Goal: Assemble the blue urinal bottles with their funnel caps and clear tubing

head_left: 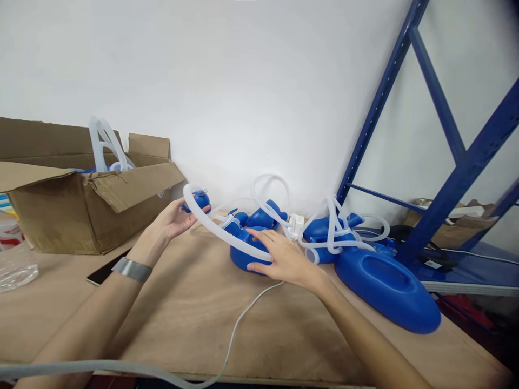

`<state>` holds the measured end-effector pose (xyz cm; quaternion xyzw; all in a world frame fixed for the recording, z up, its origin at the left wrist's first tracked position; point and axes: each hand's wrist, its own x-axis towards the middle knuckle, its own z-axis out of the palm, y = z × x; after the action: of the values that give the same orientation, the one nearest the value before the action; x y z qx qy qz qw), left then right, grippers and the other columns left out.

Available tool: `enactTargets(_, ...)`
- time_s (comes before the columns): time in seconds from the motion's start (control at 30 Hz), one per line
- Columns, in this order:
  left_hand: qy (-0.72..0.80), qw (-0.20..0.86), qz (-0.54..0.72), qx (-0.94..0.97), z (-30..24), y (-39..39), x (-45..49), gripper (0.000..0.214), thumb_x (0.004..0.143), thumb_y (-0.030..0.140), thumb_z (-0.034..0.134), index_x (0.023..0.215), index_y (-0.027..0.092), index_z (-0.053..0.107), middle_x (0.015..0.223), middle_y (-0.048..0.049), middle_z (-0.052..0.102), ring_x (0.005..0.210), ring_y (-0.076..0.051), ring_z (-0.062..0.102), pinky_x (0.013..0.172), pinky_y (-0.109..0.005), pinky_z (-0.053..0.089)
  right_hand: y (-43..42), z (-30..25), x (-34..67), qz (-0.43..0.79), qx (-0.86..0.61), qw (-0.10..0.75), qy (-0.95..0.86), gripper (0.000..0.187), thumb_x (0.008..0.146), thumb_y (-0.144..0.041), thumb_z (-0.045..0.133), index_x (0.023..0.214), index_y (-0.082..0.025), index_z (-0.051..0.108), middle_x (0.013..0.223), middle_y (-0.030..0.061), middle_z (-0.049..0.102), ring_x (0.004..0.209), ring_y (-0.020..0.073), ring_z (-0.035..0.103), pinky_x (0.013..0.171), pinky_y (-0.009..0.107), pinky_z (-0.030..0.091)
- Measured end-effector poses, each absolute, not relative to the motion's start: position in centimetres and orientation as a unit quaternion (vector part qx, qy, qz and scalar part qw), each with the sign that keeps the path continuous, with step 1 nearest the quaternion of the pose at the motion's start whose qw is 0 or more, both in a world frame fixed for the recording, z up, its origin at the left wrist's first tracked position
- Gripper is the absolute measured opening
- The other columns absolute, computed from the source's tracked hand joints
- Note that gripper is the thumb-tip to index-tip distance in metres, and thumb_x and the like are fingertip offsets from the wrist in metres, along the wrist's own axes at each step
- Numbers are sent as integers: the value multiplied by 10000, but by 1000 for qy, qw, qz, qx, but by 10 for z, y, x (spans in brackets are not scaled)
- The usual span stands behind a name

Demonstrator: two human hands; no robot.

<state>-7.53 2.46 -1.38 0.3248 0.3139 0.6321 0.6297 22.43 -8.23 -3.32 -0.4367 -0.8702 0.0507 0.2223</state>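
Note:
A white ribbed hose [227, 236] arches in front of me between my two hands. My left hand [178, 217] is turned palm up with its fingers stretched out, and the hose's curved upper part lies across the fingers. The hose's lower stretch runs between the thumb and fingers of my right hand [286, 258], which reaches around it loosely. Behind the hose sits a blue plastic bottle [243, 259], partly covered by my right hand. A small round blue piece [198, 201] shows just beyond my left fingertips.
An open cardboard box [60, 216] with white hoses stands at left, near a phone [101, 273] and a clear plastic bottle [16, 254]. Blue bottles with tangled hoses lie at right, including a large one [389, 286]. A white cable [235, 329] crosses the table; a blue rack [454, 178] stands right.

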Motion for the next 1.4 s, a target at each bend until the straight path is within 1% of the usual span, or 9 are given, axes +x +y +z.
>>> enactTargets(0.17,369,665,538,364,-23,32,-78,185,786,136,715,968,150,687,1071,-175,747,943,-275,764,657,-298,656,-68,-48,231,37,-407,200,-890,1025,814,-409,792,1653,-287,216,1572,145,434,1470,353,365,1233,579,259)
enactTargets(0.37,378,664,504,403,-32,31,-84,348,745,238,844,1058,201,698,1170,-160,743,885,-232,755,683,-301,636,-62,-51,264,75,-434,169,-882,975,824,-423,777,1641,-302,258,1669,127,305,1565,356,213,1254,593,221)
enactTargets(0.57,458,595,488,445,-33,38,-85,422,611,147,889,971,173,671,978,-157,748,778,-260,737,616,-339,549,-48,-66,290,89,-476,149,-862,1074,761,-644,791,1642,-328,263,1705,141,230,1591,385,137,1255,617,187)
enactTargets(0.67,544,490,417,538,-19,48,-79,492,599,383,914,996,171,714,933,-154,751,665,-268,714,561,-332,480,-42,-76,295,103,-483,154,-856,1130,729,-695,793,1647,-325,246,1702,163,231,1574,404,196,1241,622,221)
enactTargets(0.77,641,230,285,675,0,65,-63,546,671,637,785,956,173,746,929,-191,768,773,-339,735,645,-353,484,-40,-82,294,105,-480,184,-851,1055,750,-654,803,1625,-333,310,1651,155,319,1501,385,360,1209,577,318)
enactTargets(0.9,658,142,235,701,7,90,-31,485,617,575,823,853,158,748,986,-246,775,1074,-446,686,803,-397,484,-47,-85,282,72,-455,219,-860,927,752,-593,833,1559,-355,444,1469,121,474,1356,337,501,1157,526,394)
enactTargets(1.1,657,84,195,724,-9,94,-11,191,719,336,728,782,157,746,926,-225,778,957,-400,711,778,-399,481,-54,-99,261,67,-392,277,-875,891,759,-500,862,1545,-354,469,1343,106,511,1316,315,483,1152,524,402)
enactTargets(1.3,630,-31,238,739,14,55,-33,374,968,361,417,1046,166,727,1107,-209,761,1080,-384,691,869,-408,474,-52,-115,250,43,-371,316,-872,759,829,-381,800,1525,-300,510,1347,130,492,1313,309,473,1139,511,423)
enactTargets(1.4,620,-130,288,718,24,28,-39,464,1023,403,315,1234,152,643,1065,-199,766,1068,-379,700,887,-418,480,-53,-118,245,19,-373,322,-870,595,860,-399,771,1427,-304,616,1345,131,495,1308,316,481,1111,525,450)
